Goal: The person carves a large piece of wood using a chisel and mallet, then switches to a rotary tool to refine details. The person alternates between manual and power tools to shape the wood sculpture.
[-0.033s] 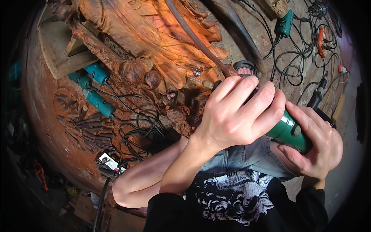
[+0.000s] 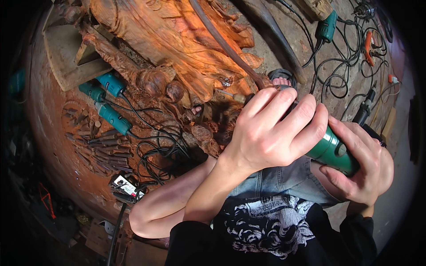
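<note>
Both my hands grip a green rotary power tool (image 2: 332, 150). My left hand (image 2: 275, 128) wraps over its front part, fingers curled across the body. My right hand (image 2: 361, 170) holds the rear end from below. The tool's metal tip (image 2: 237, 97) points left and meets the lower edge of a large reddish-orange wood carving (image 2: 177, 40). Small rounded carved knobs (image 2: 164, 86) lie just left of the tip. My knees in blue denim (image 2: 288, 179) are under the tool.
Two teal power tools (image 2: 111, 84) (image 2: 113, 117) lie left of the carving beside several dark chisels (image 2: 102, 146) and tangled black cables (image 2: 155, 153). A power strip (image 2: 126, 186) sits lower left. Another teal tool (image 2: 328, 24) and more cords (image 2: 341, 66) lie upper right. A wooden block (image 2: 66, 62) is upper left.
</note>
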Demonstrator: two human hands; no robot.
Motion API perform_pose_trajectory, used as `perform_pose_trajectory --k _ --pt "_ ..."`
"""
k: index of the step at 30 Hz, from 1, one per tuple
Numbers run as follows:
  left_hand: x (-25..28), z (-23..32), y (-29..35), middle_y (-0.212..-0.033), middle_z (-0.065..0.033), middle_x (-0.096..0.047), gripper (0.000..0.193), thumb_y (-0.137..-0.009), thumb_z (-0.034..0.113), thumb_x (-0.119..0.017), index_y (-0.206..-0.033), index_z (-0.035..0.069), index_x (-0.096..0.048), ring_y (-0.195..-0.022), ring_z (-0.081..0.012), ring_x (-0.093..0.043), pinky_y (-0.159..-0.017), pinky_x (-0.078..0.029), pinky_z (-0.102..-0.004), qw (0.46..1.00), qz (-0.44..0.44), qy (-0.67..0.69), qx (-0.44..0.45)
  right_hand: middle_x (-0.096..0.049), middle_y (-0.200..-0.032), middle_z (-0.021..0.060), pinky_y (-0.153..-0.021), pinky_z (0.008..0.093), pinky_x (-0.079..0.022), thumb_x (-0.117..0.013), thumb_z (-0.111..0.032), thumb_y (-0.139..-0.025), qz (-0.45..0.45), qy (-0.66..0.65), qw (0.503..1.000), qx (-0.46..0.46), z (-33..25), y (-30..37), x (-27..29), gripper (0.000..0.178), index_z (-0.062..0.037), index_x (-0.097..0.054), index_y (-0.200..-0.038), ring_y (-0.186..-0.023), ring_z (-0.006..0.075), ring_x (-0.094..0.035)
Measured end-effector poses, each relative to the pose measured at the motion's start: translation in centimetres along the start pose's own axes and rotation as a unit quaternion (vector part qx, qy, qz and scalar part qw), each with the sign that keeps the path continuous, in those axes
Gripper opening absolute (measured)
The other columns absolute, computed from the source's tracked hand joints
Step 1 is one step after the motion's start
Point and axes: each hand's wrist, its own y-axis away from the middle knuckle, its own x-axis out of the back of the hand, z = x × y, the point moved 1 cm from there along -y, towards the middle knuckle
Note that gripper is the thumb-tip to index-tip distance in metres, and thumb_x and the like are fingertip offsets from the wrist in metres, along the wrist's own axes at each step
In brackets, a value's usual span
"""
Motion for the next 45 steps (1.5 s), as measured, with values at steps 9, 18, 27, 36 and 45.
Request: perform_pose_trajectory --k 9,18,27,36,45 --pt "-0.1 -0.8 -0.2 -0.091 -0.0028 -0.068 0.031 -0.066 0.015 -0.075 -0.097 0.012 -0.078 -0.077 -0.0197 -0.067 -0.063 -0.05 -0.0309 1.0 0.013 0.006 -0.001 -0.074 -0.103 0.0208 -0.07 0.0324 -0.057 -0.086 -0.038 -0.07 0.052 -0.009 0.999 -0.002 -0.1 -0.8 -0.8 0.074 0.002 -0.07 -0.13 -0.084 0.0316 -0.075" --pt "0.1 -0.9 -0.3 -0.09 -0.002 -0.068 0.032 -0.066 0.015 -0.076 -0.098 0.013 -0.079 -0.077 -0.0194 -0.067 -0.062 -0.049 -0.0298 1.0 0.008 0.001 -0.006 -0.075 -0.103 0.0174 -0.068 0.0302 -0.055 -0.087 -0.04 -0.068 0.059 0.007 0.998 0.01 0.2 -0.6 -1.2 0.075 -0.0007 -0.071 -0.129 -0.081 0.0298 -0.075" --pt "-0.3 -0.7 -0.1 -0.089 -0.0029 -0.068 0.029 -0.068 0.017 -0.073 -0.095 0.011 -0.077 -0.074 -0.019 -0.065 -0.062 -0.05 -0.0305 1.0 0.007 -0.005 -0.017 -0.074 -0.105 0.0199 -0.068 0.0313 -0.056 -0.085 -0.04 -0.07 0.039 0.029 0.999 -0.003 -0.3 -0.5 -0.5 0.074 0.0013 -0.07 -0.129 -0.084 0.0319 -0.075" --pt "-0.1 -0.3 -0.3 -0.09 -0.0037 -0.069 0.029 -0.068 0.016 -0.074 -0.096 0.011 -0.077 -0.076 -0.0193 -0.066 -0.062 -0.051 -0.0303 1.0 -0.004 0.005 -0.023 -0.074 -0.107 0.0215 -0.072 0.0335 -0.058 -0.083 -0.036 -0.071 0.057 -0.013 0.998 0.003 0.0 0.1 -1.0 0.069 0.0017 -0.071 -0.128 -0.088 0.0334 -0.076" --pt "2.6 4.2 1.6 -0.094 -0.0042 -0.071 0.039 -0.067 0.015 -0.077 -0.106 0.01 -0.076 -0.078 -0.0225 -0.069 -0.063 -0.054 -0.033 0.993 -0.029 0.112 -0.027 -0.068 -0.12 0.0287 -0.09 0.0482 -0.062 -0.089 -0.022 -0.084 -0.08 -0.262 0.808 0.522 7.6 2.7 -0.6 0.041 -0.0051 -0.074 -0.118 -0.092 0.0473 -0.074"
